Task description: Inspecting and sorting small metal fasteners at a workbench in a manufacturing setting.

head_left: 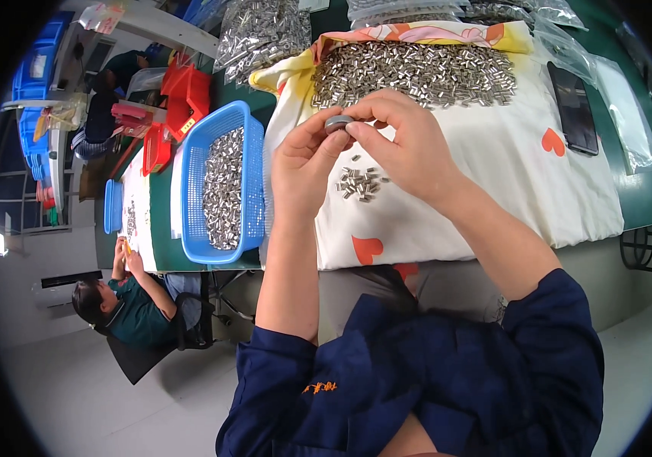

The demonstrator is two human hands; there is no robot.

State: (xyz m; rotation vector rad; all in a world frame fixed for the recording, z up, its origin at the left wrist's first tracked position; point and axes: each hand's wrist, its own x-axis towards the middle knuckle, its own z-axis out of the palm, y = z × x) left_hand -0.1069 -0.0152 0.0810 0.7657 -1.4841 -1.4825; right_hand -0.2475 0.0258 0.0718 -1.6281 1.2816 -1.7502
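My left hand (301, 164) and my right hand (402, 141) are raised together above a white cloth with orange hearts (493, 167). Between their fingertips they pinch a small grey metal ring (338, 123). Below the hands a small cluster of short silver metal tubes (360, 183) lies on the cloth. A large heap of the same silver tubes (417, 72) covers the far part of the cloth.
A blue plastic basket (191, 190) holding silver tubes stands left of the cloth on the green table. Clear bags of tubes (261, 30) lie at the back. A dark phone (573, 110) rests at the right. Another person (132, 305) sits working at the left.
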